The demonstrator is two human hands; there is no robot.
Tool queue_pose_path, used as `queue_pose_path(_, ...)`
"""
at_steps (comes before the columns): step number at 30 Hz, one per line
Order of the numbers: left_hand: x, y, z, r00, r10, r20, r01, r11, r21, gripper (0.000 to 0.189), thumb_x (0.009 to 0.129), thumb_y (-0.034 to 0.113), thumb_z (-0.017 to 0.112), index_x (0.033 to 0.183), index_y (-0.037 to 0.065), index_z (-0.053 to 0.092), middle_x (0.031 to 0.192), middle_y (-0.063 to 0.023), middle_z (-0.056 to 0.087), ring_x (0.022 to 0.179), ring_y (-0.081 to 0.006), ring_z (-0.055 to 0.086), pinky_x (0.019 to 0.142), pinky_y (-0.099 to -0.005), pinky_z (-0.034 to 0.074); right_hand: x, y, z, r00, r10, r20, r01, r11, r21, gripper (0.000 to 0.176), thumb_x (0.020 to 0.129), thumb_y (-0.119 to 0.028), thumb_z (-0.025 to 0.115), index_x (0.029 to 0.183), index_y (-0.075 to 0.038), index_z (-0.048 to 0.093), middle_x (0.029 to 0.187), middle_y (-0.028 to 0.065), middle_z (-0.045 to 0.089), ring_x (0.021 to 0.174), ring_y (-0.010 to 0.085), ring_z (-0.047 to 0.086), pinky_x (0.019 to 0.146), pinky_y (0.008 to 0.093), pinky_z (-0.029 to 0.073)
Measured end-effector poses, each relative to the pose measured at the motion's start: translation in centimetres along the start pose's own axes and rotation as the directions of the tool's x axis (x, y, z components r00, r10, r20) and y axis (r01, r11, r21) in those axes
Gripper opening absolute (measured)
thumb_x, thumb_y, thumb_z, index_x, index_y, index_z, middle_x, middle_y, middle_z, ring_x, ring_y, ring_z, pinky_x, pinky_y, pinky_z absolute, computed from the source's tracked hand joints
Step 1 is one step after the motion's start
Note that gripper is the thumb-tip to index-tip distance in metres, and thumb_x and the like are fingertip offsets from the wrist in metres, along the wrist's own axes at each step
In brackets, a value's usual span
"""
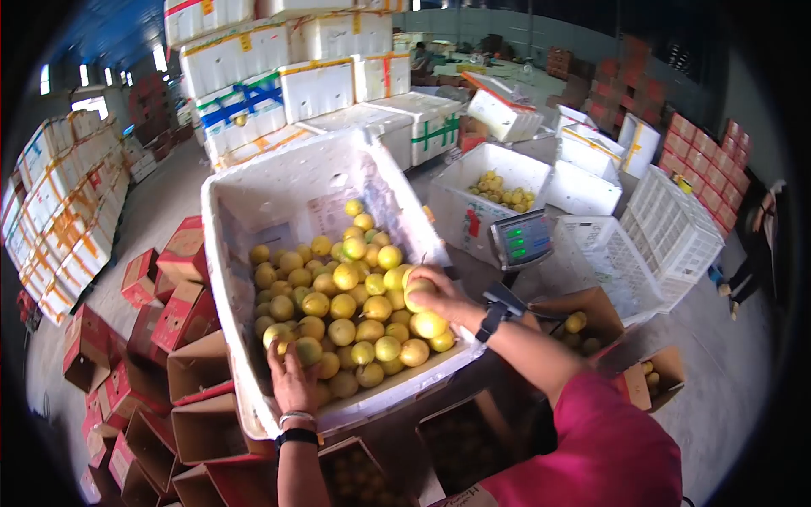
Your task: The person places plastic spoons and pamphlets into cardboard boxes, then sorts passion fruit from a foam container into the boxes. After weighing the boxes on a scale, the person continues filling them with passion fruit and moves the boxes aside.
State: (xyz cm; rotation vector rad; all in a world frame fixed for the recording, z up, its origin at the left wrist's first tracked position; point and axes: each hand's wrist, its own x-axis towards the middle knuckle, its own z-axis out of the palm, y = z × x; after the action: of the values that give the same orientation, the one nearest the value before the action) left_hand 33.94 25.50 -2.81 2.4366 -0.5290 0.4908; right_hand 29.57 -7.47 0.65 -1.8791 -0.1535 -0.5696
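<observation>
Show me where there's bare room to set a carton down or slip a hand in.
Try the floor strip between the left foam-box stack and red cartons, or the floor patch right of the rightmost open carton. A hand could probably pass at the far-left inside corner of the foam box. Yellow fruit crowds the left hand and right hand.

The one view looks out from the person's head, forward and steeply down, with the white foam box (296, 165) close below and the left hand (294, 376) near at half past seven. The right hand (439, 296) lies just off centre toward five o'clock. A wide, dark-rimmed, curved field reaches farther off to stacked foam boxes (317, 89) at eleven.
</observation>
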Motion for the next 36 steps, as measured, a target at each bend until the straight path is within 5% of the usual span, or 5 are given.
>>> queue_pose_path(2, 0.1, 0.7, -0.4, 0.999, -0.043, 0.025, 0.045, 0.997, -0.062, 0.062, 0.070, 0.011, 0.077, 0.126, 0.005, 0.050, 0.146, -0.0153, 0.028, 0.128, -0.0376, 0.041, 0.103, -0.0407, 0.042, -2.0, -3.5, -2.7, 0.906, 0.364, 0.219, -0.380, 0.467, 0.799, 0.041, 0.081, -0.045, 0.065, 0.102, -0.010, 0.058, 0.098, 0.0082, 0.058, 0.083, 0.0300, 0.062, 0.073, 0.0448, 0.056)
queue_pose_path(6, 0.0, 0.2, 0.3, 0.999, -0.050, 0.016, 0.050, 0.998, -0.044, 0.063, 0.072, 0.013, 0.075, 0.127, 0.005, 0.046, 0.149, -0.0152, 0.021, 0.126, -0.0403, 0.042, 0.094, -0.0431, 0.050, -7.2, -6.0, -9.3, 0.912, 0.288, 0.290, -0.328, 0.091, 0.940, 0.056, 0.085, -0.059, 0.054, 0.111, -0.010, 0.060, 0.108, 0.0151, 0.063, 0.077, 0.0383, 0.067, 0.059, 0.0505, 0.056)
queue_pose_path(18, -0.2, 0.2, 0.3, 0.999, 0.037, 0.005, -0.037, 0.998, -0.045, 0.060, 0.079, 0.010, 0.068, 0.132, 0.000, 0.041, 0.149, -0.0188, 0.021, 0.125, -0.0391, 0.043, 0.094, -0.0413, 0.048, -23.0, -5.3, -26.8, 0.224, 0.855, -0.468, -0.172, 0.508, 0.844, 0.051, 0.086, -0.043, 0.059, 0.126, -0.017, 0.042, 0.129, 0.0136, 0.042, 0.113, 0.0371, 0.047, 0.093, 0.0596, 0.041)
queue_pose_path(27, -0.5, 1.3, -0.9, 0.989, -0.006, -0.146, 0.011, 0.999, 0.036, 0.061, 0.072, 0.005, 0.074, 0.125, -0.002, 0.046, 0.145, -0.0206, 0.030, 0.133, -0.0396, 0.031, 0.110, -0.0451, 0.029, -16.5, -8.7, -19.7, 0.648, 0.484, -0.588, -0.233, 0.861, 0.453, 0.016, 0.090, -0.021, 0.057, 0.101, -0.010, 0.059, 0.090, 0.0031, 0.064, 0.075, 0.0118, 0.062, 0.068, 0.0246, 0.047)
queue_pose_path(36, -0.3, -0.3, -0.6, 0.964, -0.118, -0.239, 0.084, 0.986, -0.146, 0.059, 0.077, 0.009, 0.070, 0.130, 0.003, 0.044, 0.145, -0.0200, 0.027, 0.131, -0.0389, 0.034, 0.106, -0.0438, 0.036, -4.0, -4.0, 3.2, 0.899, 0.248, 0.361, -0.037, 0.865, -0.501, 0.047, 0.072, -0.021, 0.069, 0.115, -0.007, 0.055, 0.104, 0.0226, 0.058, 0.091, 0.0358, 0.062, 0.070, 0.0462, 0.052)
